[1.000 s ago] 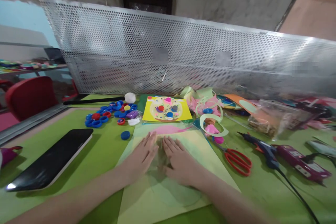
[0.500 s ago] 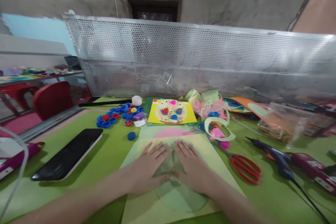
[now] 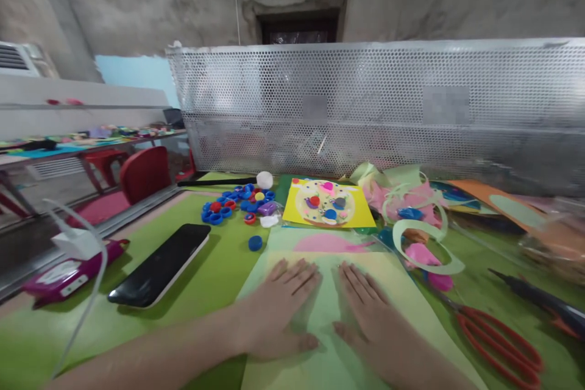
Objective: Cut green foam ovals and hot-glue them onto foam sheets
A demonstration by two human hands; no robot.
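Both of my hands lie flat on a large pale green and cream paper sheet (image 3: 326,298) at the table's front. My left hand (image 3: 283,311) rests on its left half, fingers extended, thumb pointing inward. On the right half is my right hand (image 3: 372,317), palm down, holding nothing. A gap of bare paper separates the two. Behind my fingertips, a pink rounded patch (image 3: 326,242) shows near the sheet's far edge. Past it sits a yellow card (image 3: 361,210) with a decorated round picture in pink, red and blue.
Left stand a black phone (image 3: 159,265), a purple power strip (image 3: 68,274) and blue and red bottle caps (image 3: 217,212). At right are paper scraps (image 3: 418,195), red-handled scissors (image 3: 500,341) and a glue gun (image 3: 543,298). A perforated metal screen (image 3: 365,109) rises behind.
My hands have moved farther apart on the sheet, uncovering paper between them. The head view has turned left, so the surroundings appear shifted right.
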